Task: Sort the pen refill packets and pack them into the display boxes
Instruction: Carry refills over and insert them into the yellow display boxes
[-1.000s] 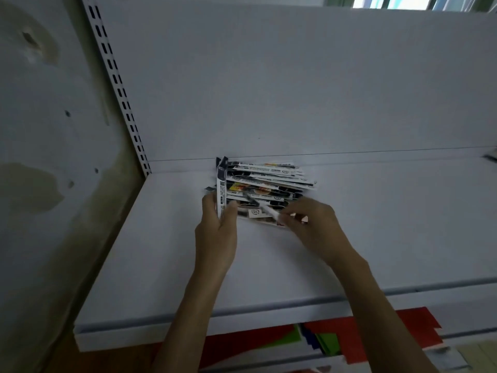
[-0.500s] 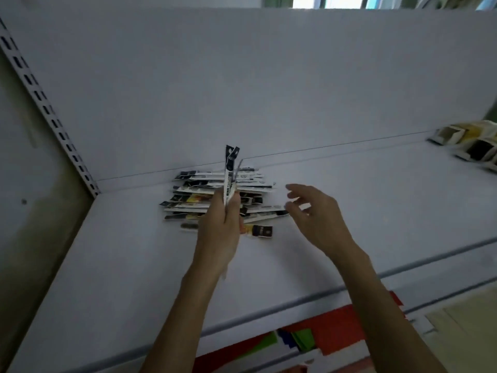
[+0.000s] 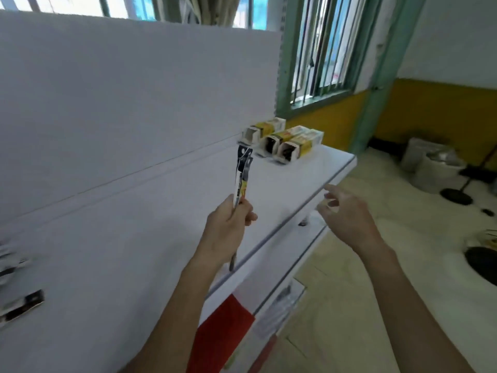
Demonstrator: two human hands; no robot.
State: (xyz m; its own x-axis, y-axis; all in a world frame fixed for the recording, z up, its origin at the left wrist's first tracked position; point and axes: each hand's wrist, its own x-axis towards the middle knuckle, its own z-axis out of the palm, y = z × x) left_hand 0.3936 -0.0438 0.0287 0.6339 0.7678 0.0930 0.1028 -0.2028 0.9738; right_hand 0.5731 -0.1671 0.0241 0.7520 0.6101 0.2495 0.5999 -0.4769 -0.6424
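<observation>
My left hand [image 3: 228, 227] grips a few thin pen refill packets [image 3: 242, 175] upright, edge-on, above the white shelf [image 3: 134, 251]. Three yellow and white display boxes [image 3: 285, 142] lie on their sides at the shelf's far right end, open mouths facing me; the two nearer ones look dark inside. My right hand [image 3: 347, 214] hovers empty past the shelf's front edge, fingers relaxed and spread. The remaining pile of packets [image 3: 18, 289] is blurred at the left edge of the view.
A white back panel [image 3: 134, 90] rises behind the shelf. Red and white stock [image 3: 223, 332] sits on a lower shelf. To the right are a green-framed barred window [image 3: 320, 52], a tiled floor, grey buckets [image 3: 430, 165] and dark round objects.
The view has swung right, from the packet pile toward the display boxes. My left hand carried its packets along, away from the pile. My right hand stays empty and has moved off the shelf.
</observation>
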